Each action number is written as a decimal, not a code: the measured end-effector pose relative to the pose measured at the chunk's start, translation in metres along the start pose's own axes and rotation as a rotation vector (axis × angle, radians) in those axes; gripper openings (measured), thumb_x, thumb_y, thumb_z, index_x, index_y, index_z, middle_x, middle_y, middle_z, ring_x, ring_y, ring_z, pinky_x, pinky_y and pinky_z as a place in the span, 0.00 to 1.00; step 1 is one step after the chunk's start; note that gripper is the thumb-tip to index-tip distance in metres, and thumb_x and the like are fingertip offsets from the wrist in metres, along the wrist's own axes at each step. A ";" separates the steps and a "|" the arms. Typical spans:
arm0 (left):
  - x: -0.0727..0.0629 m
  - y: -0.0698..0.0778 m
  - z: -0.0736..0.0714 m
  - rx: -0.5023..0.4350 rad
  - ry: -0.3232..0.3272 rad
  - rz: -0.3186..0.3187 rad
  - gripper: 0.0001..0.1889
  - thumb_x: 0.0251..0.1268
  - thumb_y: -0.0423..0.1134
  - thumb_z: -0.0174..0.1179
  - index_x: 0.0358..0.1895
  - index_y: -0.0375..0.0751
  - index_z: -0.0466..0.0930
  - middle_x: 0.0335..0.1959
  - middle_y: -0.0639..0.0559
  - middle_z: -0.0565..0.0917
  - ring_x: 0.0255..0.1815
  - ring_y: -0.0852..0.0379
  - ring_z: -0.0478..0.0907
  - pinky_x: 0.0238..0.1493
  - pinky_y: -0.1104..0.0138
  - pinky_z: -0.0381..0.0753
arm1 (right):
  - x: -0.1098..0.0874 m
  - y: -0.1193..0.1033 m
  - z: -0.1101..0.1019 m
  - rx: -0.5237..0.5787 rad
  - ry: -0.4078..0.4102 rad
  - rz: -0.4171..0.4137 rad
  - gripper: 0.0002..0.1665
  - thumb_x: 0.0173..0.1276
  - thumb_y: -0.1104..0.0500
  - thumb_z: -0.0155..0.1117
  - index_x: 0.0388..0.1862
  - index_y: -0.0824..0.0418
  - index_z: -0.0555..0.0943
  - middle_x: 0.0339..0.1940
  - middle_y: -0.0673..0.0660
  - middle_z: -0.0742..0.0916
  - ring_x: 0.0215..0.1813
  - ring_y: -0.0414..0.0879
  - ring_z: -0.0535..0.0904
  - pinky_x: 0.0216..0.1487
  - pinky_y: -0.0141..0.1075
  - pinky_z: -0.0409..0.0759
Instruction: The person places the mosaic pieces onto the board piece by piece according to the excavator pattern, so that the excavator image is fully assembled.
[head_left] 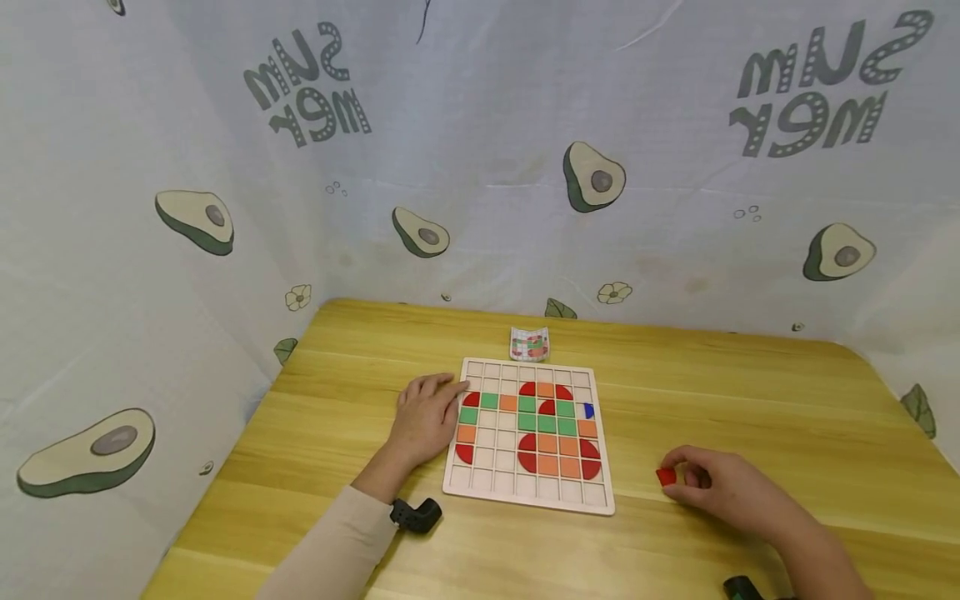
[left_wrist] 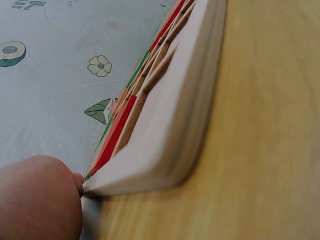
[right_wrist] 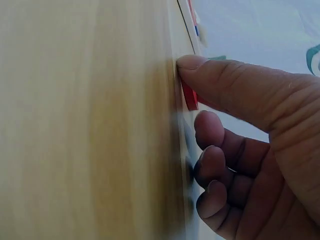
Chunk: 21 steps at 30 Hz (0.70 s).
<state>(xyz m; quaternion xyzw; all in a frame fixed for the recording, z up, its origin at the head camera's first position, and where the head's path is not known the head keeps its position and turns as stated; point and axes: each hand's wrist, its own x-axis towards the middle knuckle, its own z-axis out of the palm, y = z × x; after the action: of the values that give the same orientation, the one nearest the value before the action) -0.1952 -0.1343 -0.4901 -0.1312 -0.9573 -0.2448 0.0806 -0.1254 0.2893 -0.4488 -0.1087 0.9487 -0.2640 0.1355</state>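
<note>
A pale wooden grid board (head_left: 528,502) lies on the table, with red, green and orange square and rounded tiles set in its cells. At its left edge rests my left hand (head_left: 426,421), the fingers stretched over toward the upper left rim. Right of the board, my right hand (head_left: 723,490) pinches a small red tile (head_left: 666,476) between thumb and index finger, close over the tabletop. In the right wrist view that red tile (right_wrist: 189,95) shows edge-on below the thumb, the other fingers curled loosely. One blue rounded tile (head_left: 588,411) sits near the board's right side.
A small printed pattern card (head_left: 529,344), slightly bent, stands just behind the board. The wooden table (head_left: 375,350) meets a white avocado-print curtain (head_left: 495,208) at the back and left. Black straps with small devices are on both wrists.
</note>
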 end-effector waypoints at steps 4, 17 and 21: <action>0.000 -0.001 0.002 -0.001 0.004 0.002 0.19 0.80 0.43 0.50 0.67 0.55 0.79 0.72 0.46 0.75 0.73 0.39 0.65 0.71 0.41 0.62 | 0.001 -0.003 0.003 -0.028 0.021 0.000 0.16 0.65 0.46 0.74 0.45 0.52 0.83 0.25 0.47 0.76 0.24 0.33 0.67 0.27 0.30 0.66; 0.000 0.001 0.000 -0.007 0.007 -0.003 0.19 0.80 0.43 0.50 0.67 0.55 0.80 0.71 0.46 0.75 0.73 0.38 0.64 0.71 0.40 0.62 | 0.004 -0.021 0.006 -0.067 0.035 -0.006 0.14 0.65 0.47 0.74 0.41 0.53 0.81 0.21 0.46 0.74 0.22 0.34 0.65 0.26 0.30 0.64; 0.000 0.001 0.000 -0.006 0.009 -0.002 0.19 0.80 0.43 0.50 0.67 0.55 0.80 0.71 0.46 0.75 0.73 0.38 0.64 0.71 0.40 0.62 | 0.006 -0.035 0.009 -0.070 0.037 -0.032 0.14 0.65 0.46 0.74 0.39 0.52 0.81 0.20 0.45 0.73 0.22 0.34 0.64 0.25 0.29 0.64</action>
<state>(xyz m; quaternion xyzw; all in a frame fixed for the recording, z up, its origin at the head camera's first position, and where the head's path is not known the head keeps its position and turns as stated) -0.1952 -0.1334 -0.4899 -0.1294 -0.9562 -0.2485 0.0843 -0.1230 0.2542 -0.4390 -0.1236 0.9579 -0.2346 0.1100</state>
